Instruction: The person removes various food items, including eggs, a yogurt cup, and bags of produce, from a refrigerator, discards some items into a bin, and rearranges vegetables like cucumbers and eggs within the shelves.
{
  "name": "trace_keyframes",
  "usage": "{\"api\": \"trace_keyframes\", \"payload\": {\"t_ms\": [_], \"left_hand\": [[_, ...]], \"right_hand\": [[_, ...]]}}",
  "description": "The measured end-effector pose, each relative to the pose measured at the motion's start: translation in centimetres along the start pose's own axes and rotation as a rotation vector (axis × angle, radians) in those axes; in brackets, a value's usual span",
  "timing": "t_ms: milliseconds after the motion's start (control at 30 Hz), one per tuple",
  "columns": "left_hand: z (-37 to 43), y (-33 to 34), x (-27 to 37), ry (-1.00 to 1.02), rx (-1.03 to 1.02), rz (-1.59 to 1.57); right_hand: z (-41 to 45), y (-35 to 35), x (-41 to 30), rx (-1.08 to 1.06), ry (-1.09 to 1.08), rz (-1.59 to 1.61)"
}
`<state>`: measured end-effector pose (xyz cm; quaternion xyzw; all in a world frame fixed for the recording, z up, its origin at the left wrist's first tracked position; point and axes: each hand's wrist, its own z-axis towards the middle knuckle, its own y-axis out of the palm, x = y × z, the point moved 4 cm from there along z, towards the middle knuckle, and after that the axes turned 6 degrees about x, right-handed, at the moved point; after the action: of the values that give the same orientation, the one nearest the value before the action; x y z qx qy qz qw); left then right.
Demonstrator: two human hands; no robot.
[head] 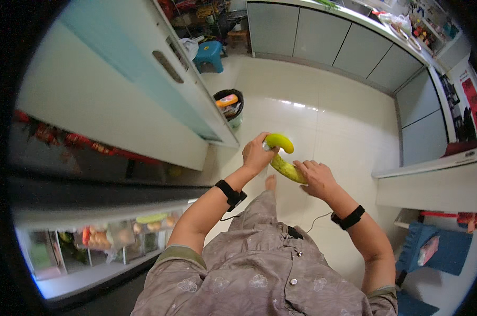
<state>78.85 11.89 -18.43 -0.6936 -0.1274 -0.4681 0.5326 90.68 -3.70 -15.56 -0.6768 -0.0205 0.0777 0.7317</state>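
My left hand (258, 155) grips a curved yellow-green vegetable, like a cucumber or squash (279, 142), with some clear plastic wrap near my fingers. A second, mottled yellow-green piece (288, 170) runs from beneath my left hand to my right hand (316, 178); whether both are one bent vegetable or two, I cannot tell. The fingers of my right hand rest around its lower end. Both wrists wear black straps. The hands are in front of my body, over the tiled floor.
At lower left an open refrigerator door shelf (104, 252) holds food. A sliding door (143, 79) stands left. Beyond it are a filled trash bin (230, 106) and a blue plastic stool (210, 56). Cabinets (321, 37) line the far side; a blue cloth pocket (436, 249) hangs right.
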Motion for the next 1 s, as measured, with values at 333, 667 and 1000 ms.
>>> {"api": "trace_keyframes", "payload": {"t_ms": [333, 667, 1000], "left_hand": [[16.3, 0.9, 9.0, 0.499, 0.288, -0.067], [27.1, 0.6, 10.4, 0.488, 0.519, 0.069], [33.0, -0.8, 7.0, 0.218, 0.751, 0.019]], "right_hand": [[12.8, 0.6, 17.9, -0.495, 0.626, 1.072], [26.0, 3.6, 26.8, -0.652, 0.462, 1.444], [35.5, 2.0, 29.1, -0.517, 0.153, 0.630]]}}
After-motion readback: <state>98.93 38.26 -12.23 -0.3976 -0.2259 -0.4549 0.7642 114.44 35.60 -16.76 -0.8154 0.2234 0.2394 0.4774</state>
